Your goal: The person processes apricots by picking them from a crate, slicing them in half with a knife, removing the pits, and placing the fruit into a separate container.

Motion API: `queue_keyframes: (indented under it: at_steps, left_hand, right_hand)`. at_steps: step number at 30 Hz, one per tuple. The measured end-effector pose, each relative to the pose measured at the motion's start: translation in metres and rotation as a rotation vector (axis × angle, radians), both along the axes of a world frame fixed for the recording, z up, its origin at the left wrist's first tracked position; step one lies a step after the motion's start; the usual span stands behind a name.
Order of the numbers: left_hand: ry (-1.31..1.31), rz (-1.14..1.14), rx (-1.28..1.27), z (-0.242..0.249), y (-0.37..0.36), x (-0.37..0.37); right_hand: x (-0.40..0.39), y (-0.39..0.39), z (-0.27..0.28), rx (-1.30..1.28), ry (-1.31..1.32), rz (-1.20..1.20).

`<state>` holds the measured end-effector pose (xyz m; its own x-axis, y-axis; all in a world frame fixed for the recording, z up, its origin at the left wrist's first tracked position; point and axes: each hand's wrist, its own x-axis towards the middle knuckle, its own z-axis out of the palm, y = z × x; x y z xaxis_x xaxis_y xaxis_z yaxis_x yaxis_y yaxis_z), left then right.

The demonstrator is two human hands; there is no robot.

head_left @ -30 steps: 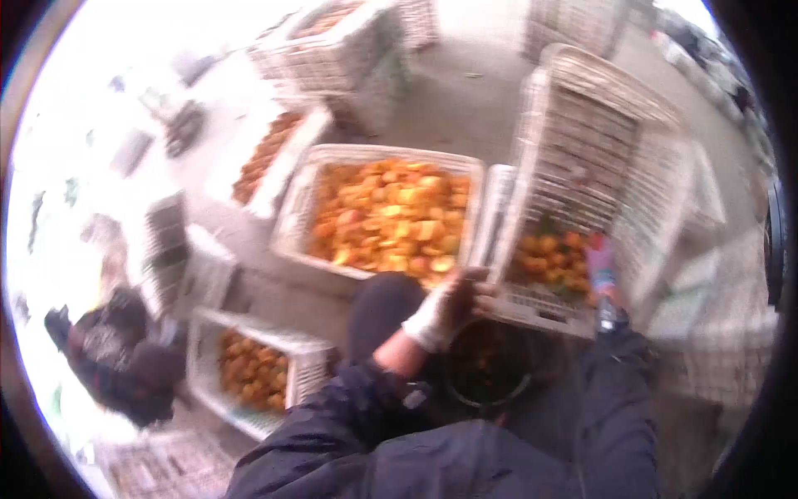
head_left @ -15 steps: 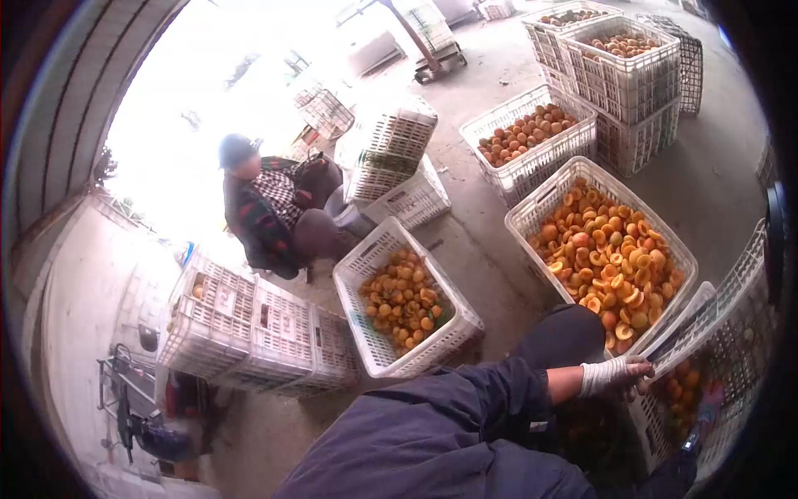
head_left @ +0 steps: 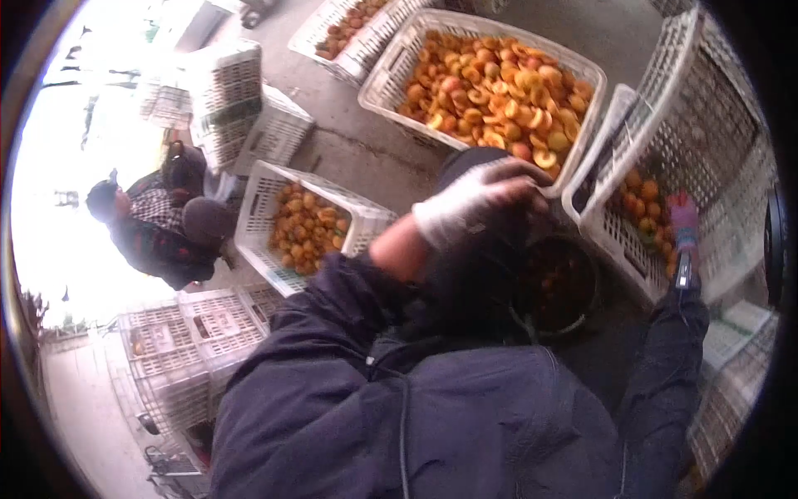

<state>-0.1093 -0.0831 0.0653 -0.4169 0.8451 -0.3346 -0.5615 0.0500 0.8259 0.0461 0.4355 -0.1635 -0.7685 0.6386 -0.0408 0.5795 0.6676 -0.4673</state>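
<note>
My left hand [head_left: 486,198], wrapped in white at the wrist and palm, is raised beside the near corner of a white crate [head_left: 381,81] full of halved apricots [head_left: 499,87]. Its fingers bend downward, and blur hides whether anything is between them. On the right, my right hand [head_left: 684,218], in a pinkish-purple glove, reaches into a tilted white crate [head_left: 611,237] among whole apricots [head_left: 644,204]. What its fingertips do is too small to tell. Between my arms stands a dark bucket [head_left: 555,287] with some orange pieces inside.
At the left sits another person [head_left: 158,220] near stacked crates [head_left: 229,100]. A crate of apricots [head_left: 307,229] stands between that person and me. More crates [head_left: 199,333] line the lower left, and another apricot crate [head_left: 353,33] is at the top.
My view has swung down and right, bringing the bucket into plain sight. My left hand has moved leftward off the tilted crate's rim. My right hand stays inside that crate.
</note>
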Motion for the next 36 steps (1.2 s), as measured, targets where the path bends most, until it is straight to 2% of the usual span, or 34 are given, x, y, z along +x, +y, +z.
queue_keyframes:
  at_steps: [1, 2, 4, 5, 8, 9, 12, 14, 16, 17, 19, 20, 21, 22, 23, 24, 25, 26, 27, 28, 29, 30, 33, 36]
  left_hand:
    - [0.14, 0.028, 0.069, 0.005, -0.021, -0.003]
    - [0.121, 0.115, 0.023, 0.017, -0.043, -0.002]
    - [0.129, 0.215, 0.074, 0.013, -0.079, 0.0]
    - [0.097, 0.254, 0.096, 0.01, -0.092, 0.003]
    - [0.055, 0.311, 0.188, 0.014, -0.107, 0.005]
    - [0.03, 0.321, 0.259, 0.016, -0.11, 0.006]
    - [-0.078, 0.421, 0.351, 0.029, -0.103, -0.008]
    - [-0.078, 0.417, 0.444, 0.039, -0.093, -0.017]
    - [-0.333, 0.555, 0.527, 0.048, -0.081, -0.023]
    - [-0.378, 0.585, 0.53, 0.044, -0.074, -0.027]
    - [-0.424, 0.442, 0.649, 0.037, -0.047, -0.022]
    - [-0.421, 0.541, 0.404, 0.042, -0.029, -0.012]
    - [-0.684, 0.367, 0.618, 0.014, -0.007, -0.011]
    - [-0.443, 0.421, 0.381, 0.026, 0.009, 0.014]
    - [-0.404, 0.29, 0.238, 0.009, 0.029, 0.026]
    - [-0.197, 0.235, 0.176, -0.022, 0.053, 0.044]
    - [-0.063, 0.143, 0.217, -0.052, 0.072, 0.062]
    - [-0.007, 0.078, 0.123, -0.043, 0.077, 0.08]
    - [-0.091, -0.02, 0.182, -0.066, 0.092, 0.093]
    - [-0.16, -0.044, 0.141, -0.061, 0.093, 0.104]
    - [-0.162, -0.023, 0.173, -0.068, 0.1, 0.116]
    - [-0.018, -0.036, 0.21, -0.095, 0.113, 0.117]
    - [-0.271, -0.14, 0.288, -0.079, 0.094, 0.116]
    - [-0.102, -0.067, 0.217, -0.092, 0.083, 0.115]
  right_hand:
    - [-0.009, -0.02, 0.035, 0.041, -0.188, -0.086]
    - [0.0, -0.015, 0.033, 0.046, -0.213, -0.101]
    - [0.004, -0.006, 0.026, -0.048, -0.028, -0.067]
    - [0.009, 0.018, -0.001, -0.218, 0.077, -0.085]
    - [0.016, 0.019, 0.0, -0.178, 0.061, -0.107]
    - [0.019, 0.017, 0.004, -0.321, 0.112, -0.13]
    - [0.02, -0.035, 0.065, -0.323, 0.139, -0.1]
    - [0.025, -0.064, 0.096, -0.37, 0.135, -0.169]
    - [0.034, -0.107, 0.133, -0.596, 0.238, -0.209]
    - [0.036, -0.133, 0.148, -0.657, 0.297, -0.313]
    - [0.046, -0.179, 0.171, -0.853, 0.506, -0.26]
    - [0.045, -0.213, 0.195, -0.736, 0.533, -0.239]
    - [0.053, -0.215, 0.181, -0.994, 0.667, -0.216]
    - [0.053, -0.246, 0.203, -0.9, 0.678, -0.15]
    - [0.059, -0.257, 0.199, -0.921, 0.733, -0.058]
    - [0.068, -0.254, 0.174, -0.925, 0.755, -0.075]
    - [0.071, -0.273, 0.181, -0.984, 0.768, -0.172]
    - [0.072, -0.282, 0.182, -0.927, 0.749, -0.074]
    - [0.081, -0.279, 0.165, -0.95, 0.572, -0.243]
    - [0.079, -0.294, 0.161, -0.855, 0.728, -0.129]
    - [0.081, -0.297, 0.161, -0.767, 0.67, -0.075]
    - [0.085, -0.299, 0.161, -0.675, 0.611, -0.027]
    - [0.095, -0.309, 0.159, -0.644, 0.58, -0.053]
    - [0.091, -0.321, 0.158, -0.616, 0.498, -0.104]
